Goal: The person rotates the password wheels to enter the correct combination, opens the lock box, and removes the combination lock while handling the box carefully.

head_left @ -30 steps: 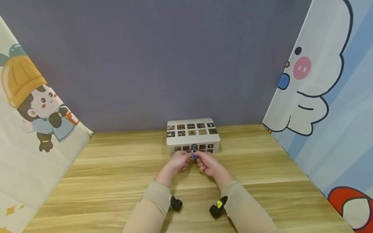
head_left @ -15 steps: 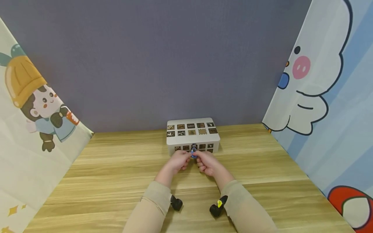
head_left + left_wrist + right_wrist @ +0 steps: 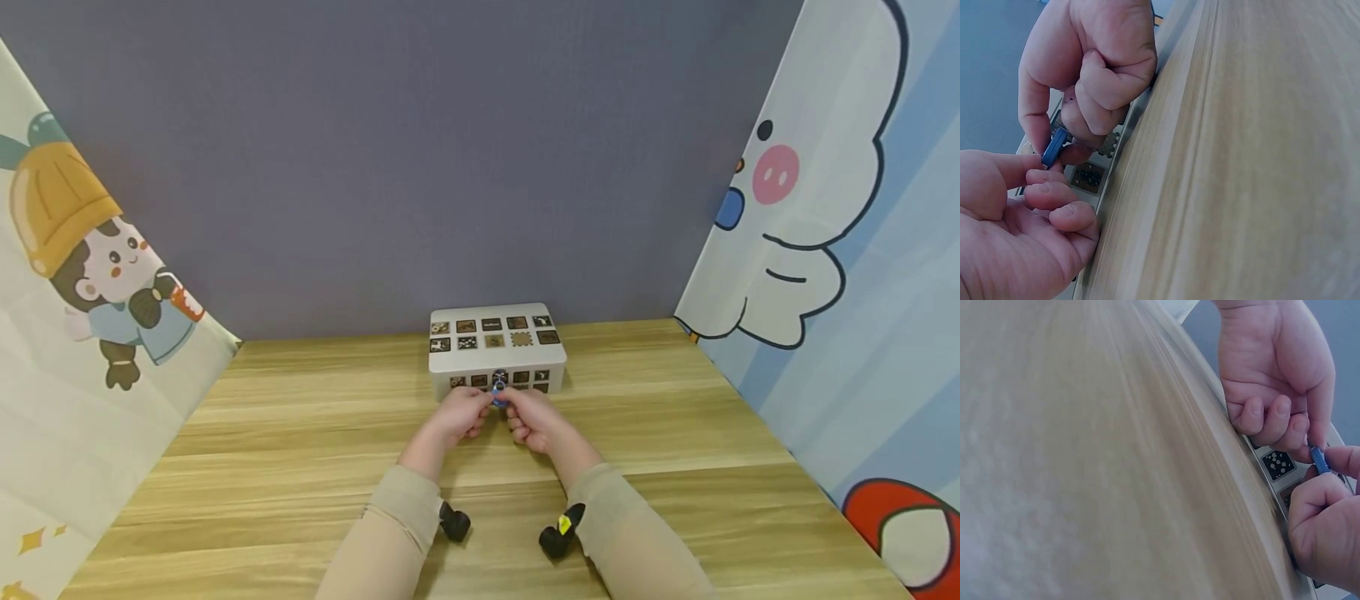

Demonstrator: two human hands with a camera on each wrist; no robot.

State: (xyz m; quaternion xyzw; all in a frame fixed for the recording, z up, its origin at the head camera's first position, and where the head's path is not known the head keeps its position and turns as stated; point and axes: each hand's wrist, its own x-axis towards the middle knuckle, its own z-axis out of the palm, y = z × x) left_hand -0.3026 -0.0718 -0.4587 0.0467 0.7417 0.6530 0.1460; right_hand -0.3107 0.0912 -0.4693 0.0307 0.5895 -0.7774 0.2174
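Note:
A white rectangular box (image 3: 495, 358) with dark square pictures on its lid and front stands shut against the back wall. At the middle of its front, by a metal latch (image 3: 499, 377), is a small blue padlock (image 3: 499, 402) with a silvery shackle. My left hand (image 3: 460, 414) pinches the padlock's left side between thumb and forefinger, other fingers curled. From the right, my right hand (image 3: 534, 419) pinches the same padlock (image 3: 1055, 147). In the right wrist view the blue body (image 3: 1319, 460) shows edge-on between both hands; fingers hide most of it.
The box rests at the far edge of a wood-grain table (image 3: 300, 467). Behind it rises a grey wall (image 3: 450, 167). Cartoon-printed curtains (image 3: 75, 375) hang at both sides. A black wrist camera (image 3: 453, 523) sits by each sleeve.

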